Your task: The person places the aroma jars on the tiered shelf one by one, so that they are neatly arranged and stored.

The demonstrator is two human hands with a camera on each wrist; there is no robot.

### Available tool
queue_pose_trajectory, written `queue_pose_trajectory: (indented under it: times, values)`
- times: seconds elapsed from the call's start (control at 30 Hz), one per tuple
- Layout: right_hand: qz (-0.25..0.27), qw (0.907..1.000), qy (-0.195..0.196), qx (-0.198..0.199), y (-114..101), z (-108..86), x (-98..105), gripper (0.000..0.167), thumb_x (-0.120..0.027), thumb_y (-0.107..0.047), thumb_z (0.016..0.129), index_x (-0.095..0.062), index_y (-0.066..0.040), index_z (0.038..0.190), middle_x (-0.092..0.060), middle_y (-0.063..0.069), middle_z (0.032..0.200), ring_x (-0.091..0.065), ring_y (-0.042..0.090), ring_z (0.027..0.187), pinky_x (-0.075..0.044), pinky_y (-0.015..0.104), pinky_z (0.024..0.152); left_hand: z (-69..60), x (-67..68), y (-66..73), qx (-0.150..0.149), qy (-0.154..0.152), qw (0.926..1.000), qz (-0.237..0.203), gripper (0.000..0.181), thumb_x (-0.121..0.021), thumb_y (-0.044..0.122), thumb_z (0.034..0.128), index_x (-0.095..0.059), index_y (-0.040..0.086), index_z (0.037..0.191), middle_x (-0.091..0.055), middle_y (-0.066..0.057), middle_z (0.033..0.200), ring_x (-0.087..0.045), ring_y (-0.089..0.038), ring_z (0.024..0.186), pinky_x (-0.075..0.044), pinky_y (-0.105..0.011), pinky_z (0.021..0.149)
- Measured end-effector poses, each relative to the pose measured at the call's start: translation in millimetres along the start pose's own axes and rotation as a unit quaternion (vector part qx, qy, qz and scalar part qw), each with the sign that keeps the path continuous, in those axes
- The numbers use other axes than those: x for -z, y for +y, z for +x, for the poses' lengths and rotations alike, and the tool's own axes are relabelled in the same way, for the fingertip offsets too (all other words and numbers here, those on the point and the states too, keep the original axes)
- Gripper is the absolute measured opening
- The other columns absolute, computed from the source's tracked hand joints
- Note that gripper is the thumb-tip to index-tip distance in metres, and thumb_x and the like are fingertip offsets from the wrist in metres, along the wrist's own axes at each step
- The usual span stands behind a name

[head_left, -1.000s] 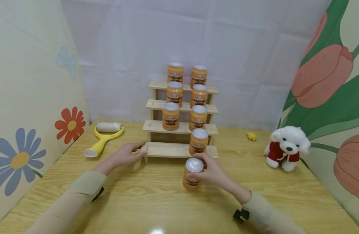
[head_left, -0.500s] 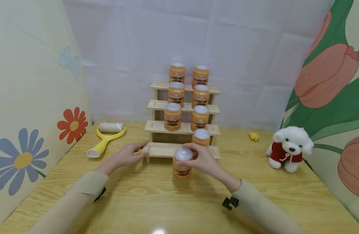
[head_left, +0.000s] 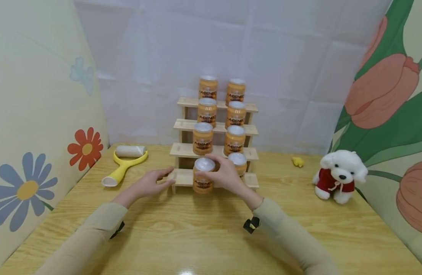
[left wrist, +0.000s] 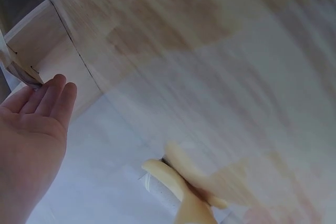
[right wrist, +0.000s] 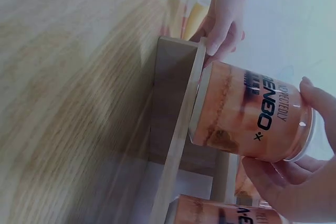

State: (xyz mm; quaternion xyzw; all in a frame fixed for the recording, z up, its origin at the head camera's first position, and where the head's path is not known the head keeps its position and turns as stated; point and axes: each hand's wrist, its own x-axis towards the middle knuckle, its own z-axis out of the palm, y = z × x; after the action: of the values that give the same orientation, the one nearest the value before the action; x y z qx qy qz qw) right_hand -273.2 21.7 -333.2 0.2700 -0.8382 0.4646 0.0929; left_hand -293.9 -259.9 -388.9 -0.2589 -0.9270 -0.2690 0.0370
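A wooden stepped display rack (head_left: 183, 176) stands on the table, with orange cans on its steps. My right hand (head_left: 226, 175) holds a silver-lidded orange can (head_left: 202, 183) near the top, thumb on one side and fingers on the other. The can is upright at the front edge of the lowest step, left of another can (head_left: 239, 162). Whether its base touches the board cannot be told. My left hand (head_left: 150, 184) grips the left end of that step between thumb and fingers; its fingertips meet the wood in the left wrist view.
Pairs of cans stand on the upper steps, such as a front-left can (head_left: 202, 140). A yellow-handled roller (head_left: 123, 164) lies at the left. At the right are a small yellow object (head_left: 298, 162) and a white plush dog (head_left: 340, 175) in red. A white backdrop hangs behind.
My right hand has carried the can leftward and away from me, from in front of the rack to the lowest step. The left hand stays at the step's left end.
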Motion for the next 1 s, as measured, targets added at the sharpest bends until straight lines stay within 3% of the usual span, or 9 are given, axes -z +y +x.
queue_pose_trajectory:
  times: [0.37, 0.6, 1.0]
  values:
    - [-0.031, 0.9993, 0.021, -0.002, 3, 13.7, -6, 0.065, -0.078, -0.035, 0.076, -0.052, -0.006, 0.128, -0.055, 0.009, 0.121, -0.054, 0.021, 0.105, -0.051, 0.036, 0.083, 1.5, 0.8, 1.0, 0.008, 0.012, 0.9999, -0.007, 0.065, -0.052, 0.044, 0.0946, -0.039, 0.0, 0.142, -0.046, -0.023, 0.139, -0.048, -0.04, 0.123, -0.044, -0.052, 0.1]
    - [-0.033, 0.9987, 0.036, 0.008, 4, 19.2, -9, 0.063, -0.08, -0.033, 0.074, -0.053, -0.005, 0.124, -0.056, 0.009, 0.118, -0.056, 0.021, 0.104, -0.05, 0.035, 0.084, 4.2, 5.8, 1.9, 0.019, -0.011, 0.9997, -0.008, 0.068, -0.053, 0.048, 0.093, -0.039, 0.003, 0.142, -0.046, -0.023, 0.138, -0.049, -0.042, 0.122, -0.042, -0.054, 0.101]
    - [-0.028, 0.9984, 0.048, 0.01, 7, 21.0, -19, 0.061, -0.079, -0.032, 0.076, -0.05, -0.005, 0.122, -0.055, 0.011, 0.115, -0.056, 0.021, 0.099, -0.05, 0.03, 0.078, 3.6, 7.8, -2.8, 0.044, -0.022, 0.9984, -0.028, 0.073, -0.057, 0.052, 0.0885, -0.042, 0.004, 0.141, -0.046, -0.019, 0.139, -0.048, -0.042, 0.123, -0.04, -0.054, 0.103]
